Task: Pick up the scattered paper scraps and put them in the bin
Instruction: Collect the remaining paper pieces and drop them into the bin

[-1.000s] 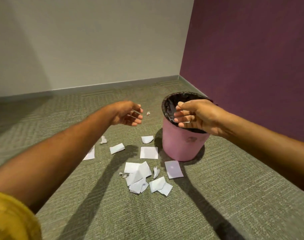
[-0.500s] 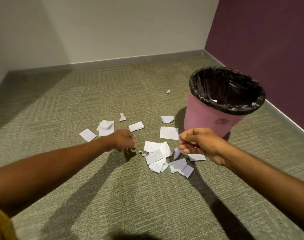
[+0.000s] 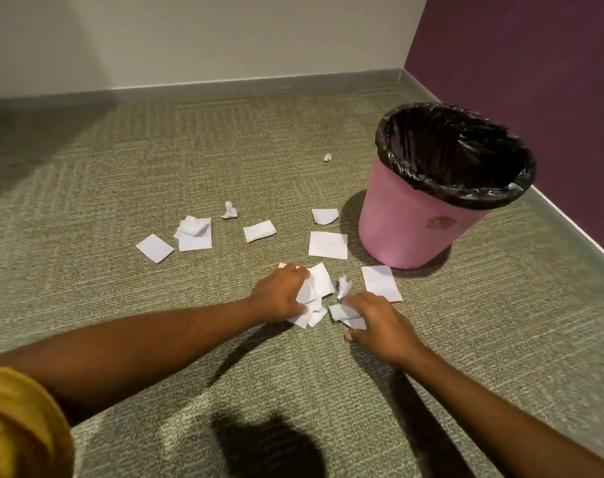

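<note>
Both hands are down on the carpet [image 3: 224, 150]. The left hand [image 3: 279, 293] is at the left edge of the pile of scraps [image 3: 319, 286], fingers curled into the white sheets and bunching them. The right hand [image 3: 379, 326] sits on the near right side of the same pile, fingers bent down onto a couple of pieces, thumb splayed out on the carpet. I cannot tell whether it actually grips them.

A crumpled scrap [image 3: 343, 286] stands just beyond the right hand's fingers. Right of that lies a flat sheet [image 3: 381, 282], near the foot of the pink bin [image 3: 414, 229], and a square sheet [image 3: 328, 245] lies just left of the bin. Loose scraps [image 3: 195, 236] are strung out to the far left, well apart from both hands. One tiny ball [image 3: 327, 157] lies farther off, left of the bin.

The bin stands upright, lined with a black bag [image 3: 455, 157], close to the purple wall [image 3: 534, 81] on the right. A pale wall [image 3: 224, 36] runs along the far side. My view catches a yellow sleeve [image 3: 18, 426] at near left.
</note>
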### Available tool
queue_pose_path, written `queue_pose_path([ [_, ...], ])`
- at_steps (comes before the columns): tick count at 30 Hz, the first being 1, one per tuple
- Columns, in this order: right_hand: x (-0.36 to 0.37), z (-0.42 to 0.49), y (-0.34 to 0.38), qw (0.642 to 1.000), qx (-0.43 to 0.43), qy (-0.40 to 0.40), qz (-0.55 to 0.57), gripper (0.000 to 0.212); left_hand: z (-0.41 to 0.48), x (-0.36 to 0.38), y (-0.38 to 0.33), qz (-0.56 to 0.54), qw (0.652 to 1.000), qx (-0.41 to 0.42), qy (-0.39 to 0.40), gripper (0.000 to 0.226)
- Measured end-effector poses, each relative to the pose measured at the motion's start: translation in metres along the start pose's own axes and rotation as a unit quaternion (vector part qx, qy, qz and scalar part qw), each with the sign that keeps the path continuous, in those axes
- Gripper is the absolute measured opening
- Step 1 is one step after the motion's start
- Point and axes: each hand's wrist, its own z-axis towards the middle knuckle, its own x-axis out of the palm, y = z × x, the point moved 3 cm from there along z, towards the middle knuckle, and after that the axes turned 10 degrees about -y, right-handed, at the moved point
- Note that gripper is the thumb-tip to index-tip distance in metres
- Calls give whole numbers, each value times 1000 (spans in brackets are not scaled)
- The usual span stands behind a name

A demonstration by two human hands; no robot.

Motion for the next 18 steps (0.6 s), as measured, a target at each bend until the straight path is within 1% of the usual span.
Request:
queue_pose_path([
  [1, 5, -1, 0, 1000, -11, -5, -25, 65, 0, 0, 2, -10, 1000, 0, 1, 70],
  [3, 11, -2, 0, 998, -25, -18, -46, 54, -1, -1, 9, -32, 999, 0, 10, 59],
  [6, 10, -3, 3, 997, -44, -49, -37, 24, -3, -9, 15, -72, 997, 22, 11, 28],
  [8, 4, -2, 4, 997, -30, -61, -29, 5, -5, -16, 14, -112, 993, 34, 3, 13],
  [9, 1, -1, 3, 998, -11, -62, -24, 9, -6, -20, 14, -137, 990, 30, 0, 12],
  [10, -1, -1, 1, 998, 12, -57, -11, 15, -6, -23, 14, -153, 988, 23, -6, 16],
  [13, -4, 1, -5, 997, 48, -49, 29, 22, 3, -35, 21, -150, 988, 15, -43, 25],
  [16, -7, 5, -2, 998, 32, -56, -6, 9, 18, -40, 31, -119, 990, 15, -75, 24],
  [18, -9, 10, 3, 997, -5, -70, -24, 6, 24, -35, 36, -98, 994, 27, -38, 18],
])
